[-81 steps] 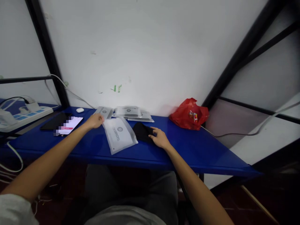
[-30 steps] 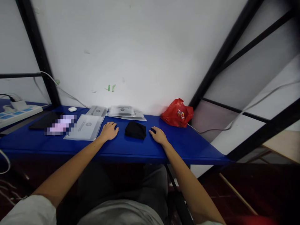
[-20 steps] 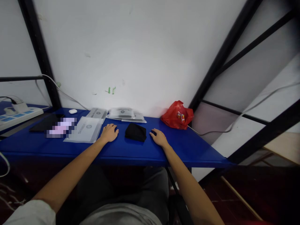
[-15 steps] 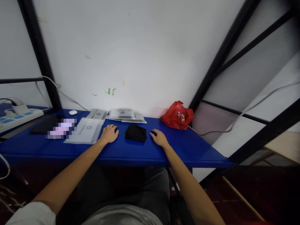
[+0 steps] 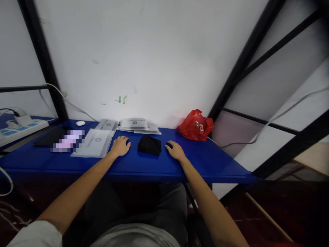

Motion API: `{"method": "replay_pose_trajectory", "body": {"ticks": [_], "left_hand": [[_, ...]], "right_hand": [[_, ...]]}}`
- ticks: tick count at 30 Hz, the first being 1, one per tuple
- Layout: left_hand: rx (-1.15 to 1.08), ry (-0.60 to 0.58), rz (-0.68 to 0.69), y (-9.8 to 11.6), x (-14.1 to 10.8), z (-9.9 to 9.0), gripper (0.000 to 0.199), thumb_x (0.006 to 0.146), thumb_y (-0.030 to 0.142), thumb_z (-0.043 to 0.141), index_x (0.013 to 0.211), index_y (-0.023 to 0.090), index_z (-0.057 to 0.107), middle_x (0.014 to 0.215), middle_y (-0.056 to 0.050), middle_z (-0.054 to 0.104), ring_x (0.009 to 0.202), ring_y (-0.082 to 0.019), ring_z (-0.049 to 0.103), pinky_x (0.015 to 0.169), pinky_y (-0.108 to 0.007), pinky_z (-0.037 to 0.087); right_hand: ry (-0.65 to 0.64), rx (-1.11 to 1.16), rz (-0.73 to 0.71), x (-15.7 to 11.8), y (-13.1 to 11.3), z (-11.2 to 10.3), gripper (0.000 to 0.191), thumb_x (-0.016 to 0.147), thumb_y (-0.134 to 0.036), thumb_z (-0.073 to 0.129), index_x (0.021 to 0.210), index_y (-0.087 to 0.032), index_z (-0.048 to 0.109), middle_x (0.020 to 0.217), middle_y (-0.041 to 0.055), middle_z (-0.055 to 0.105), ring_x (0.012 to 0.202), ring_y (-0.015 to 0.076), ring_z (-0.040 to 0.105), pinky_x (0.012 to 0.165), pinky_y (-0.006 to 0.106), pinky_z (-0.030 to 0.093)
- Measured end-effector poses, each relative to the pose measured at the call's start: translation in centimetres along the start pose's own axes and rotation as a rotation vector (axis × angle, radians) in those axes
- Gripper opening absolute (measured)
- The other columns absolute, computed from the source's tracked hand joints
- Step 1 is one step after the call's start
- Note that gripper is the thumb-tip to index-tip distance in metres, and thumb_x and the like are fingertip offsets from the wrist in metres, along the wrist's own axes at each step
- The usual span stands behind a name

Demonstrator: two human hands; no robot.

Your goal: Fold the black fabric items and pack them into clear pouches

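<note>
A folded black cloth-like bundle (image 5: 149, 145) lies on the blue tabletop (image 5: 151, 166), between my two hands and touched by neither. My left hand (image 5: 120, 146) rests flat on the table to its left, fingers stretched out and holding nothing. Just beyond that hand's left side lies a frosted plastic bag (image 5: 94, 142) with grey print. On the bundle's right, my right hand (image 5: 175, 150) rests on the table, its fingers apart and nothing in them.
Several more printed plastic bags (image 5: 135, 124) lie along the wall. A red plastic bag (image 5: 195, 126) stands at the back right. On the left are a white earbud case (image 5: 80, 123), a dark flat object (image 5: 48, 136), a blurred-out item (image 5: 68, 141) and a power strip (image 5: 24, 130).
The view has shifted very slightly. Both hands and the black bundle stay where they were on the table.
</note>
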State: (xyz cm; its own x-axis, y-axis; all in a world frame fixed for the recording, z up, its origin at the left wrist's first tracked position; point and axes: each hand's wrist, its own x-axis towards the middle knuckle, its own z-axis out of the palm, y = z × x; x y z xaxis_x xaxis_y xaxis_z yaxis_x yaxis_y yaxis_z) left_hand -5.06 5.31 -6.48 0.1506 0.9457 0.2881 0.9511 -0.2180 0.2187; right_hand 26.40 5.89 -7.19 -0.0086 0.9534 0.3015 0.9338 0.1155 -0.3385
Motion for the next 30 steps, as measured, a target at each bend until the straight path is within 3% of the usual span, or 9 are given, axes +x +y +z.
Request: {"method": "replay_pose_trajectory", "body": {"ticks": [30], "left_hand": [[-0.003, 0.021, 0.015, -0.31, 0.06, 0.15, 0.043, 0.09, 0.034, 0.036, 0.121, 0.012, 0.057, 0.128, -0.013, 0.055, 0.118, -0.028, 0.048, 0.099, -0.039, 0.038]], "right_hand": [[0.016, 0.012, -0.01, 0.21, 0.23, 0.25, 0.037, 0.087, -0.032, 0.05, 0.117, -0.015, 0.062, 0.13, 0.0124, 0.057, 0.124, 0.0233, 0.049, 0.105, 0.036, 0.035]]}}
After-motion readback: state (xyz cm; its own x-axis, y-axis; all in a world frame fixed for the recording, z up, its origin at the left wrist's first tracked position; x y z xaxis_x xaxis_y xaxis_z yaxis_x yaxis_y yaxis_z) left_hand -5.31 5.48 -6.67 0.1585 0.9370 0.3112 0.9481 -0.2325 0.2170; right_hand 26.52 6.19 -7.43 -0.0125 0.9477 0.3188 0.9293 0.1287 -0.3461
